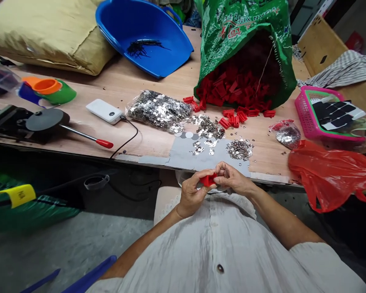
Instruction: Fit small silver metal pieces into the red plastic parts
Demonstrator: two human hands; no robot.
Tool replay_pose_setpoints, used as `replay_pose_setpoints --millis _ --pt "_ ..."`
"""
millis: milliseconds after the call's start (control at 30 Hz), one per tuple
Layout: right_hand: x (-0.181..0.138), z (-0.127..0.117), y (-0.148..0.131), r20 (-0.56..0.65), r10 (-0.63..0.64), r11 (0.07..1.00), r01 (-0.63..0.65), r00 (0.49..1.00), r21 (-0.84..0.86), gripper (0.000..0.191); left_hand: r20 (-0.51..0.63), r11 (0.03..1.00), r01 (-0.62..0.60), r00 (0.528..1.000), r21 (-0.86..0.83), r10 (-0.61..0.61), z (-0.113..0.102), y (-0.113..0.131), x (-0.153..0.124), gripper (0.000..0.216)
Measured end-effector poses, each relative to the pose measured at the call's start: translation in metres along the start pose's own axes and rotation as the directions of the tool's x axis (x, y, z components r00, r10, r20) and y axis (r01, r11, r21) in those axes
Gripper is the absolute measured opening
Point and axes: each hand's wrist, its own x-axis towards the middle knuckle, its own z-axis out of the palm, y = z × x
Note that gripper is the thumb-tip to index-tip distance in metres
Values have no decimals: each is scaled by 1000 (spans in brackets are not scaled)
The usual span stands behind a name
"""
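Both hands meet just below the table's front edge, above my lap. My left hand (192,194) pinches a small red plastic piece (208,180) between thumb and fingers. My right hand (232,179) is closed on the same piece from the right, fingertips pressed to it. On the table just beyond lie heaps of small shiny metal bits (239,149) on a grey patch (183,154). More red plastic pieces (232,87) spill from a tipped green sack (247,24).
A clear bag of metal bits (158,109), a white power bank (104,110) with cable, a blue tub (146,36), a pink basket (308,116) with black pieces, a red plastic bag (332,175), and a black tool with a red-tipped handle (49,122) are also on the table.
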Motion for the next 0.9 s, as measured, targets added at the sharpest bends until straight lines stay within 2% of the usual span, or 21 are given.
replay_pose_setpoints --millis 233,433,567,767,833,900 --pt "-11 2 5 -22 19 996 -17 1000 89 46 79 993 -52 995 -109 61 -3 1 7 35" --pt "-11 6 14 -32 25 967 -16 999 253 50 139 955 89 989 -284 -51 -1 -2 12 31" --pt "-11 6 14 -21 5 956 1 1000 293 47 156 920 144 983 -365 -92 1 -4 13 31" --pt "-14 5 16 26 -4 971 -3 1000 240 46 180 853 250 966 -459 -186 1 -17 7 34" --pt "-15 3 14 60 -10 987 1 998 160 46 175 827 291 956 -481 -235 3 -22 4 35" --pt "-17 -6 7 74 -29 1000 28 997 7 45 157 803 319 948 -504 -278 4 -23 3 35"
